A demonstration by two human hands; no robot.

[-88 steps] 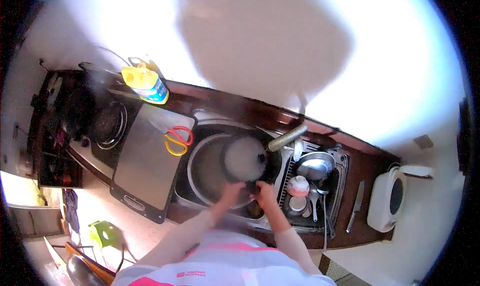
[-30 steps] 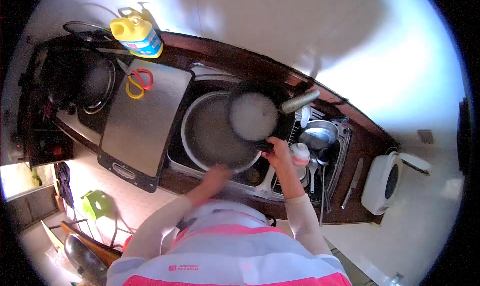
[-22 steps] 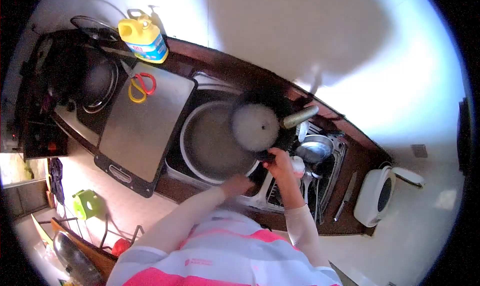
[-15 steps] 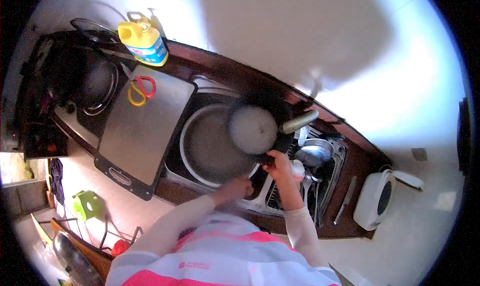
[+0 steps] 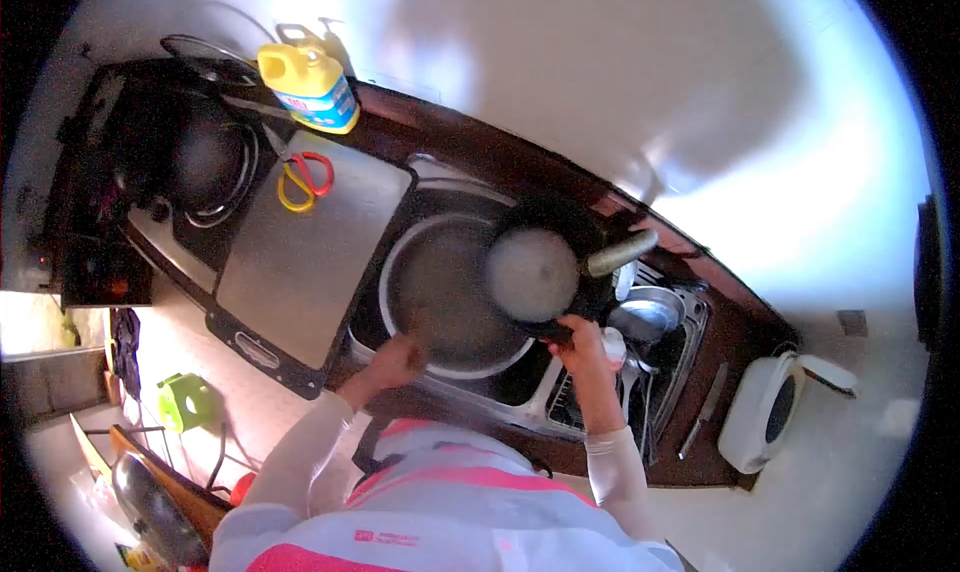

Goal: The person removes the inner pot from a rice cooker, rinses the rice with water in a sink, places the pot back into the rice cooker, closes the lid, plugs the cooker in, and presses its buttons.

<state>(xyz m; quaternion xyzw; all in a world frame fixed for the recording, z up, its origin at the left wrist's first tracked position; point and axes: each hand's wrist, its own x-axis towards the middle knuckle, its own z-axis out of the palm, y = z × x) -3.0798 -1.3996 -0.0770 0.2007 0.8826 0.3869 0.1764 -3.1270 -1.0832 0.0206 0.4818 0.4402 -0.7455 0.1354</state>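
Observation:
A dark wok (image 5: 535, 272) with a pale, cloudy bottom is held over the right part of a large round basin (image 5: 458, 374) in the sink. My right hand (image 5: 580, 347) grips the wok by its near edge, thumb and fingers closed. From the wok's far right side sticks a thick pale handle (image 5: 622, 254). My left hand (image 5: 398, 360) is over the basin's near left rim, apart from the wok. Its fingers look curled and are slightly blurred; whatever they hold, if anything, is hidden.
Left of the sink lies a cutting board (image 5: 310, 242) with red and yellow scissors (image 5: 305, 180). A yellow jug (image 5: 310, 87) stands behind it. On the right are a dish rack (image 5: 665, 372) with a metal pan (image 5: 645, 315), a knife (image 5: 705, 412) and a white appliance (image 5: 755, 409).
My left hand has moved left, away from the wok, to the basin's near left rim. My right hand still grips the wok. The whole view has shifted slightly.

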